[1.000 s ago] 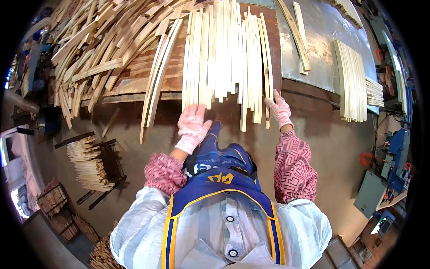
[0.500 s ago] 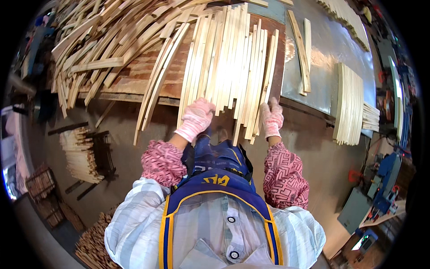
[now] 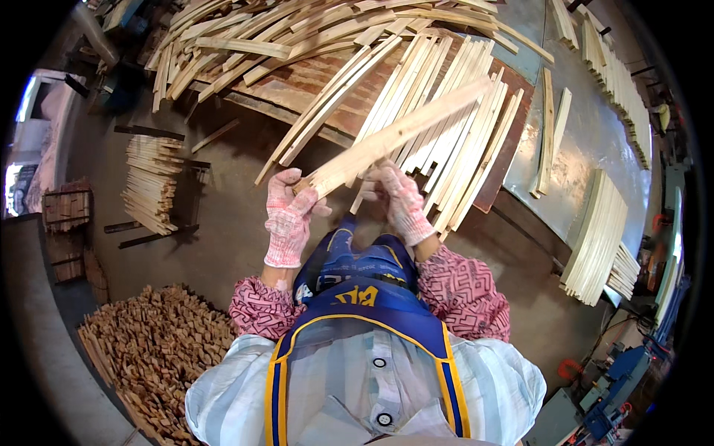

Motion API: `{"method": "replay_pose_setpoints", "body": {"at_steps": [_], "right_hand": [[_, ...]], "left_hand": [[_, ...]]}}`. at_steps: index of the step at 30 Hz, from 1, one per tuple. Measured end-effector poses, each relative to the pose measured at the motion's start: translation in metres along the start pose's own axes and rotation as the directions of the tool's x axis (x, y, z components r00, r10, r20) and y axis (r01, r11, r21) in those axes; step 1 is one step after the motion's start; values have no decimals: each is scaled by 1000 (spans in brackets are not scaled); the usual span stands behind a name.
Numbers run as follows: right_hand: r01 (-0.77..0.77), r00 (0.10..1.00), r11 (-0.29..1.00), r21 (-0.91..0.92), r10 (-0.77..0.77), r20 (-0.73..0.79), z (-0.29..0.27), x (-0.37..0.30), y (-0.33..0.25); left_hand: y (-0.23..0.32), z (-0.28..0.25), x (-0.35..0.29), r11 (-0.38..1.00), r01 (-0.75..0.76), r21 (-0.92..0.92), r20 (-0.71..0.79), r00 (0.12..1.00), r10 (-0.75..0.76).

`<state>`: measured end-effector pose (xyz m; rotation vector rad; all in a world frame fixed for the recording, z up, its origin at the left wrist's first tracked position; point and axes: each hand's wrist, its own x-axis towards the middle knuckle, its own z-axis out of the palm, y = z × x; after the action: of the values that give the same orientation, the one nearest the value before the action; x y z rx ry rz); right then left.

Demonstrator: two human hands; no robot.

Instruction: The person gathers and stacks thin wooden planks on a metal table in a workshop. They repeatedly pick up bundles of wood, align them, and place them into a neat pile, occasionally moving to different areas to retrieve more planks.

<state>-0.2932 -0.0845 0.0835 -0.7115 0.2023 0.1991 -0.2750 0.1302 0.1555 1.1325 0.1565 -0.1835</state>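
Note:
A pale wooden slat (image 3: pixel 405 134) is raised at a slant above the table, its near end to the left and its far end up to the right. My left hand (image 3: pixel 288 223), in a pinkish-white knit glove, is closed around the near end, thumb on top. Along the slat's lower edge, my gloved right hand (image 3: pixel 399 199) has its fingers curled against the wood; part of its grip is hidden. Beneath the slat lies a row of similar slats (image 3: pixel 465 137) side by side on the brown tabletop (image 3: pixel 515 160), partly covered by it.
A jumbled heap of slats (image 3: pixel 268 48) covers the table's far left. To the right, a metal-topped surface (image 3: pixel 595 145) carries two loose slats and a neat stack (image 3: pixel 595 238). Bundled wood (image 3: pixel 152 182) and a big pile of short pieces (image 3: pixel 156 349) are at left.
Both hands have left the row of slats. One slat is now lifted and slanted across, held in my hands. The view has turned, so the table appears shifted right.

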Motion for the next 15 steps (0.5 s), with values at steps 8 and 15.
{"method": "replay_pose_setpoints", "body": {"at_steps": [8, 15], "right_hand": [[65, 973, 768, -637, -192, -131, 53, 33, 48], [-9, 984, 516, -857, 155, 83, 181, 94, 160]], "left_hand": [[-6, -122, 5, 992, 123, 12, -76, 990, -121], [112, -282, -4, -120, -157, 980, 197, 774, 601]]}}
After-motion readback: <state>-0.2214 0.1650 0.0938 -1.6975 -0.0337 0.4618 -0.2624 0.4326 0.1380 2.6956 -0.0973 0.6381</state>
